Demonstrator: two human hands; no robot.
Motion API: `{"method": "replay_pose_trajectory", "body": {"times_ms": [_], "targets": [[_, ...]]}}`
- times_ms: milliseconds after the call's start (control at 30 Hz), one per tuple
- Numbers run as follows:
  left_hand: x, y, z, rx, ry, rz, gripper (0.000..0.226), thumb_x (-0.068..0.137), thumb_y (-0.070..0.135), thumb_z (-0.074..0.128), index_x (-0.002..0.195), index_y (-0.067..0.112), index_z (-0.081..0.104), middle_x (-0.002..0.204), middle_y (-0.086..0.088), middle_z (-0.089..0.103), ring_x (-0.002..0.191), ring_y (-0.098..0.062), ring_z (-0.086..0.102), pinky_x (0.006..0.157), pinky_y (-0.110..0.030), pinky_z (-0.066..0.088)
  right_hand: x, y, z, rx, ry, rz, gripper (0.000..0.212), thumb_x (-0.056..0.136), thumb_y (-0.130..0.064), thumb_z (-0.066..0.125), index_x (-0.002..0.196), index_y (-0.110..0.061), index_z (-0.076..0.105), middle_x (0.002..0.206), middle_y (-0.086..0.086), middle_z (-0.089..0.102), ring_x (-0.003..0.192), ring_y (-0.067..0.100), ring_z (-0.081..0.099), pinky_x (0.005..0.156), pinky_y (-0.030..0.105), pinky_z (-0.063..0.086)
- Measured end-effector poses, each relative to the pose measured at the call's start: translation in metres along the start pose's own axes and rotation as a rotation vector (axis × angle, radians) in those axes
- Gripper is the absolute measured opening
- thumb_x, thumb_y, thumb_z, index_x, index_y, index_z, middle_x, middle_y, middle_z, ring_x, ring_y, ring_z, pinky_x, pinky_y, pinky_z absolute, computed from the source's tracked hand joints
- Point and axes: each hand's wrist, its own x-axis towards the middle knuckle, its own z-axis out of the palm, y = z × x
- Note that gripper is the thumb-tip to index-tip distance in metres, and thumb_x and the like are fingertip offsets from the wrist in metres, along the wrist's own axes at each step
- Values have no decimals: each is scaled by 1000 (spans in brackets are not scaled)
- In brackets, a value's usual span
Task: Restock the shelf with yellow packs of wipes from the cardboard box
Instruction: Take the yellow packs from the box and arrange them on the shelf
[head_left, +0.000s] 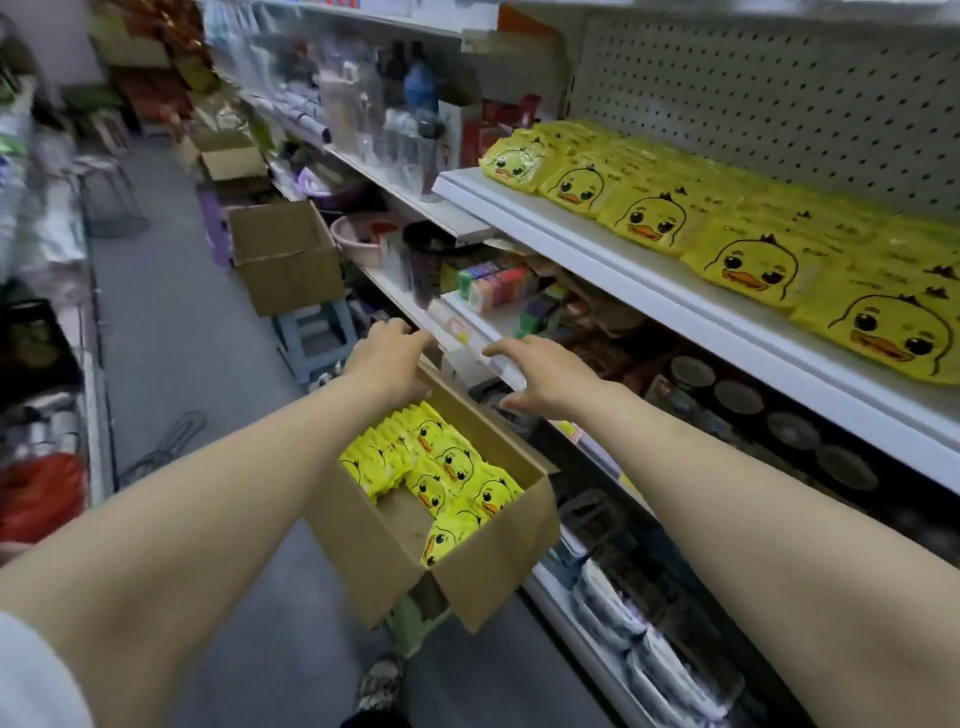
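Cardboard box (498, 561), left grip (389, 358), right grip (540, 374) loose, empty

Matt cardboard box (483, 566); glossy, probably plastic, yellow packs (753, 265).

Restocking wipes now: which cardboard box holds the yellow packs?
The nearest box, yellow packs visible inside; the stool-top box and the farthest box show none.

Illegible print on yellow packs (753, 265)
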Motion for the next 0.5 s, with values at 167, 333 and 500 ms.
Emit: {"method": "replay_pose_trajectory", "body": {"times_ms": [167, 333, 500], "targets": [[44, -58, 39, 11, -91, -14, 75, 75, 42, 81, 140, 31, 46, 138, -9, 45, 128, -33, 39, 98, -45, 42, 68, -13, 49, 35, -105, 8, 68, 80, -29, 80, 140, -28, 46, 143, 3, 49, 126, 24, 50, 99, 34, 41], [104, -112, 93, -36, -260, 6, 76, 76, 42, 80, 142, 29, 45, 141, -11, 43, 131, -33, 38, 104, -46, 40, 136, -10, 112, 47, -259, 110, 70, 78, -39, 80, 139, -30, 47, 136, 4, 53, 125, 26, 51, 101, 41, 45], [144, -148, 159, -80, -475, 60, 68, 77, 42, 78, 138, 33, 47, 132, -10, 48, 127, -32, 41, 101, -48, 43, 168, 7, 180, 114, -467, 270, 67, 81, -39, 79, 139, -30, 47, 134, 5, 55, 122, 27, 52, 98, 39, 45]]}}
